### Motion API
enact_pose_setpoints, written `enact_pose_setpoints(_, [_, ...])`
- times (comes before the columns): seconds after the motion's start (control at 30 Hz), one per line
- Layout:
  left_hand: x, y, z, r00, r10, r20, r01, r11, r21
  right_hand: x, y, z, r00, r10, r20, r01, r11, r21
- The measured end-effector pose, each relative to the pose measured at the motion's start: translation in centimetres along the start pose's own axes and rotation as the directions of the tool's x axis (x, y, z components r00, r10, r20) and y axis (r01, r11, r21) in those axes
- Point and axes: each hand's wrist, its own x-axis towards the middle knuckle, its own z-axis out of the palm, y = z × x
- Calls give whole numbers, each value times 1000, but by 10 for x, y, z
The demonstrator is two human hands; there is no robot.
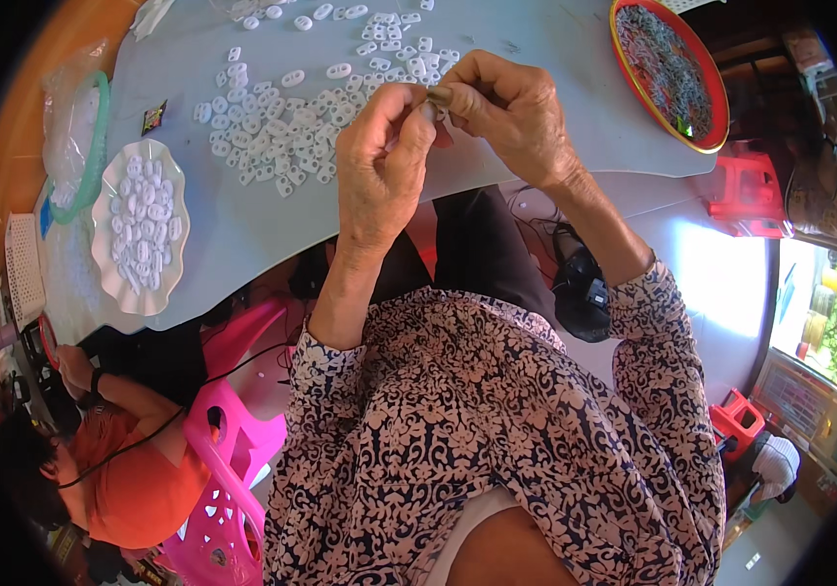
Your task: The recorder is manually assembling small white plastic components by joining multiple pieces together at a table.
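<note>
Above the table's near edge, my left hand (385, 161) and my right hand (514, 112) meet fingertip to fingertip. Both are closed in a pinch, thumbs against forefingers. Whatever sits between the fingertips is too small and hidden to make out. Just left of and beyond my hands, many small white plastic pieces (286, 132) with two holes lie spread in a loose pile. Among them are larger white oval pieces (338, 71). More white oval pieces (148, 220) fill a scalloped white dish (174, 186) at the left.
A round red tray (618, 44) of small grey metal-looking parts sits at the table's right. A green-rimmed basket (101, 146) with clear plastic and a small dark packet (154, 118) are at left. A person in orange (150, 488) sits lower left, by a pink chair (233, 430).
</note>
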Motion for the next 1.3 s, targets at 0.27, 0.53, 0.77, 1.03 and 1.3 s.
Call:
enact_pose_setpoints(0.27, [1, -4, -1, 988, 64, -139, -66, 998, -9, -2, 5, 13, 998, 36, -60, -23, 980, 197])
enact_pose_setpoints(0.53, [29, 11, -24, 897, 439, -44, -308, 695, 650, -4, 3, -3, 994, 111, -6, -105, 950, 294])
enact_pose_setpoints(0.77, [49, -2, -49, 967, 224, 122, -184, 279, 943, -13, 5, -2, 999, 34, 24, -38, 987, 155])
enact_pose_setpoints(1.03, [58, -8, -52, 960, 210, 185, -246, 322, 914, -13, 10, -9, 999, 19, 33, -26, 972, 233])
enact_pose_setpoints(1.3, [43, 23, -26, 966, 234, 107, -243, 693, 679, -13, 15, -5, 999, 8, -33, 3, 952, 307])
